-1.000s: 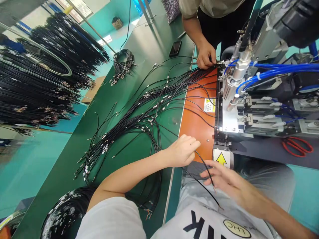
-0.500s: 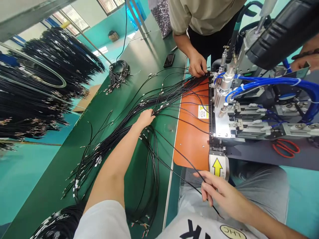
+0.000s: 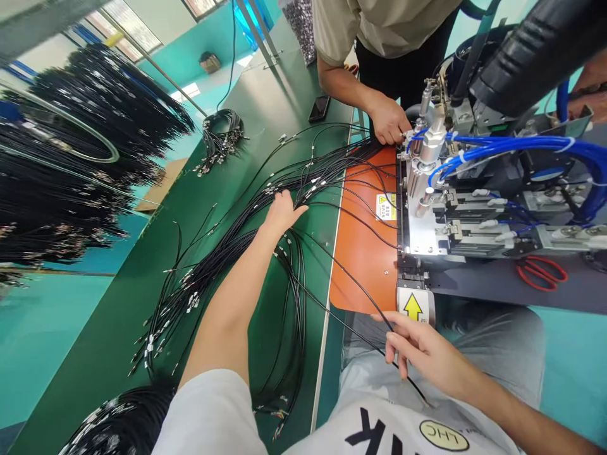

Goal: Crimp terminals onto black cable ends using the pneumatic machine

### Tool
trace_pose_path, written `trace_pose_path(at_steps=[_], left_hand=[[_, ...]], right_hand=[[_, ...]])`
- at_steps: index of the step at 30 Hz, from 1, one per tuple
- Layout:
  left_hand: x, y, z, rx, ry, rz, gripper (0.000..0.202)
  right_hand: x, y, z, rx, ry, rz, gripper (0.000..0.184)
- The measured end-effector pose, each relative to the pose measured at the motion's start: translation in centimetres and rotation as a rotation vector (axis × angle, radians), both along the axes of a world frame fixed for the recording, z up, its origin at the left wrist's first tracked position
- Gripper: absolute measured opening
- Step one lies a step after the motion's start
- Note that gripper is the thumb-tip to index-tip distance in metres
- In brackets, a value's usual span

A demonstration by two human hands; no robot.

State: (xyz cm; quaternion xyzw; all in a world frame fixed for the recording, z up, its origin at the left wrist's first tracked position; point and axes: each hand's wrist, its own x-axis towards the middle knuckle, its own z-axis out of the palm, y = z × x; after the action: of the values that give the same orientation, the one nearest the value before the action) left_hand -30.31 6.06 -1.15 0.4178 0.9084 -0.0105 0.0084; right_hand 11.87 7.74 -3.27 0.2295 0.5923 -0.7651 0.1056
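My left hand reaches out over the green bench and lies on a spread of thin black cables with small metal ends, its fingers touching them. My right hand is low by my lap, fingers pinched on one black cable that runs up across the orange mat toward the pile. A machine with blue hoses stands right of the mat.
Another person's hand works at the machine's far end. A phone lies on the bench beyond the cables. Red scissors rest on the machine base. Bundles of black cables hang at the left.
My left hand left the cable near the mat's front edge and reached forward onto the cable pile. My right hand closed onto the single cable.
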Motion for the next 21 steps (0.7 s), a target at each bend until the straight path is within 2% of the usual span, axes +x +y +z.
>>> trace_pose_path(at_steps=[1, 2, 4, 6, 7, 8, 9, 11, 13, 15, 17, 20, 21], left_hand=[[2.0, -0.3, 0.9, 0.043, 0.030, -0.024, 0.056], [4.6, -0.7, 1.7, 0.160, 0.078, -0.110, 0.052], [10.6, -1.6, 2.5, 0.291, 0.015, -0.425, 0.038], [16.5, -2.7, 2.3, 0.160, -0.198, -0.918, 0.047], [18.8, -3.2, 1.9, 0.108, -0.238, -1.077, 0.052], [20.4, -3.7, 1.2, 0.083, -0.222, -1.134, 0.048], [21.3, -4.1, 0.4, 0.075, -0.197, -1.163, 0.037], [21.4, -4.5, -1.3, 0.082, -0.137, -1.106, 0.022], [20.3, -4.6, -2.5, 0.124, -0.096, -1.006, 0.022], [19.4, -4.4, -3.0, 0.160, -0.094, -0.945, 0.026], [19.5, -4.2, -3.0, 0.171, -0.120, -0.929, 0.026], [21.1, -3.5, -2.3, 0.146, -0.138, -0.924, 0.021], [21.9, -3.1, -1.9, 0.133, -0.130, -0.918, 0.019]], right_hand=[[0.1, 0.1, 0.0, 0.004, 0.002, -0.014, 0.047], [0.1, 0.3, -0.1, 0.008, 0.007, -0.028, 0.046], [0.1, 0.8, 0.0, 0.014, 0.036, -0.057, 0.043], [0.1, 1.8, 0.1, 0.005, 0.081, -0.071, 0.039], [0.3, 2.5, 0.1, -0.003, 0.101, -0.066, 0.037], [0.5, 3.2, 0.1, -0.005, 0.113, -0.066, 0.038], [0.8, 4.0, 0.1, 0.011, 0.119, -0.066, 0.042], [1.8, 5.2, 0.0, 0.071, 0.113, -0.083, 0.054], [2.7, 5.9, -0.2, 0.173, 0.097, -0.148, 0.062], [3.2, 5.9, -0.5, 0.311, 0.094, -0.258, 0.062], [3.0, 5.5, -0.9, 0.472, 0.113, -0.387, 0.052], [2.3, 5.1, -1.2, 0.670, 0.160, -0.511, 0.019], [2.2, 5.2, -1.2, 0.712, 0.172, -0.525, 0.013]])
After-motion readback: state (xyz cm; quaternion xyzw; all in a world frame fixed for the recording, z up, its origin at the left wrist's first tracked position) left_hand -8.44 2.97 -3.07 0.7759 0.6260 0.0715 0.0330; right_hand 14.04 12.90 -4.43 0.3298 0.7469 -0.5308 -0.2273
